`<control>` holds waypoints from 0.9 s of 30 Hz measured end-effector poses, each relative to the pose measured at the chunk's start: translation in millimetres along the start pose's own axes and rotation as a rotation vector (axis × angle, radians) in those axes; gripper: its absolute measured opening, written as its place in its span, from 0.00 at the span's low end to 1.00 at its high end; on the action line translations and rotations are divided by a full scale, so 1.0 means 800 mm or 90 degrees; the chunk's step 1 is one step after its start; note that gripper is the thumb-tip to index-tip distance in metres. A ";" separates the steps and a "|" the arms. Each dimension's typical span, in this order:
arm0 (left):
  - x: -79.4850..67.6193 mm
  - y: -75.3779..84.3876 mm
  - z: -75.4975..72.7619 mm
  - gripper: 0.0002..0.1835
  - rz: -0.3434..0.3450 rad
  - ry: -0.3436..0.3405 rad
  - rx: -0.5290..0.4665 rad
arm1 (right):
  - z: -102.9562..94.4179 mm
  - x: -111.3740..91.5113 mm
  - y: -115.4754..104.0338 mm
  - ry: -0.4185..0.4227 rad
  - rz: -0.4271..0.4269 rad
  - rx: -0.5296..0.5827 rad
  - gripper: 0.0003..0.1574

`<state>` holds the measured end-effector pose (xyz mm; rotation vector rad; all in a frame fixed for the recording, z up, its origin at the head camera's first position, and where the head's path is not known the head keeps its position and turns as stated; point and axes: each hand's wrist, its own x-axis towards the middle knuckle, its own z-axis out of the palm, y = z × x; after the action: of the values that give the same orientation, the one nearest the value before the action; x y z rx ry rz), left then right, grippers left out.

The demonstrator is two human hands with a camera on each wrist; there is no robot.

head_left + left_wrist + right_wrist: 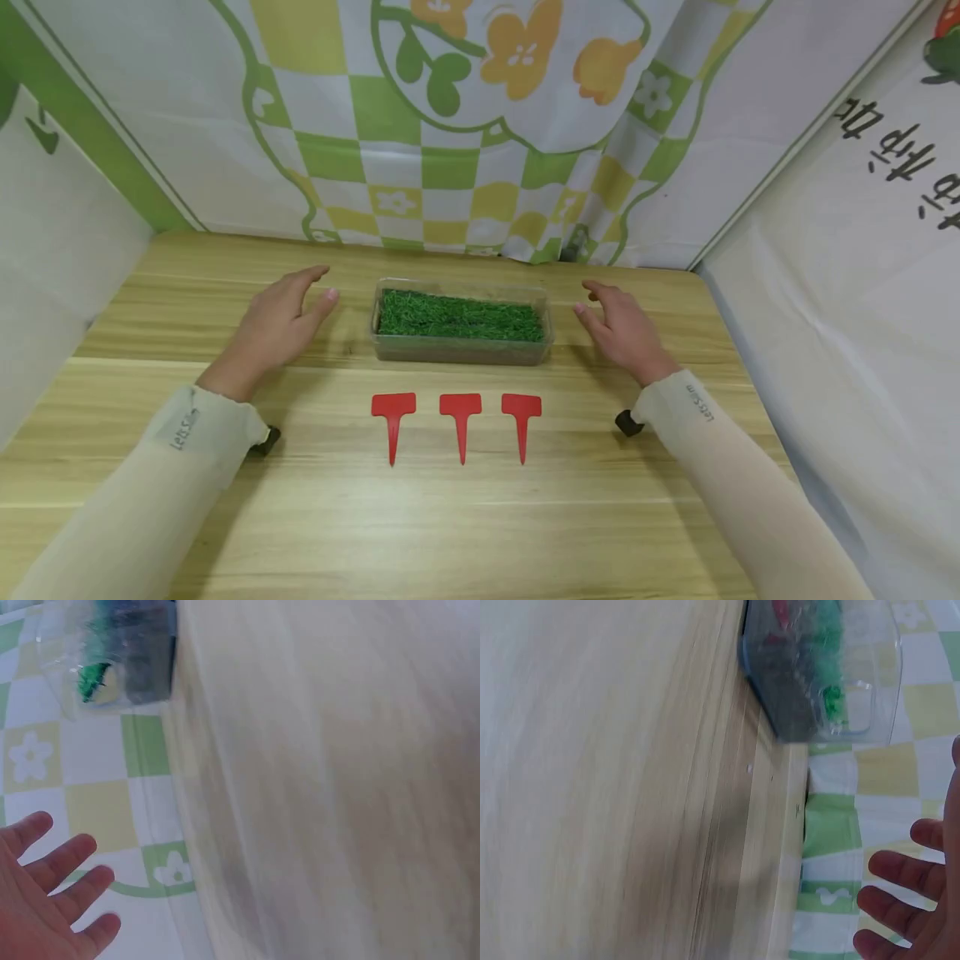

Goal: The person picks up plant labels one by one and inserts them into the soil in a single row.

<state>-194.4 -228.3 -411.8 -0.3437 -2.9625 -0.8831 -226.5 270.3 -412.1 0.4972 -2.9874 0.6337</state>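
A clear plastic box (461,350) stands on the table with green artificial grass (457,317) inside; its ends show in the left and right wrist views. In front of it lie three red T-shaped plant labels, left (393,405), middle (461,405) and right (522,406), stems toward me. My left hand (273,325) is held to the left of the box, apart from it, fingers loosely extended and holding nothing. On the other side, my right hand (618,325) hovers near the box's right end, also free of any object, its fingers spread in the right wrist view.
The wooden table (465,533) runs back to a checked, flowered curtain (450,167). White cloth walls flank it, the right one (847,292) bearing dark writing. Small black devices, left (266,440) and right (628,423), sit at the wrists.
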 end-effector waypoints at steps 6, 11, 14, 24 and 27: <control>-0.003 0.012 -0.001 0.39 0.013 -0.011 -0.057 | -0.001 0.000 -0.015 -0.005 -0.011 0.036 0.41; -0.006 0.020 0.000 0.38 0.024 -0.024 -0.088 | 0.002 -0.002 -0.019 -0.005 -0.025 0.049 0.38; -0.010 0.025 -0.001 0.37 0.028 -0.027 -0.103 | 0.000 -0.004 -0.023 -0.002 -0.027 0.061 0.37; -0.012 0.043 0.003 0.38 0.035 -0.048 -0.106 | 0.001 -0.008 -0.044 -0.046 -0.015 0.099 0.37; -0.010 0.045 0.010 0.39 0.036 -0.067 -0.090 | 0.007 -0.007 -0.048 -0.058 -0.018 0.100 0.36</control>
<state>-178.6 -196.0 -399.7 -0.4910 -2.9745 -1.1036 -208.5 236.7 -403.2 0.5920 -3.0236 0.8718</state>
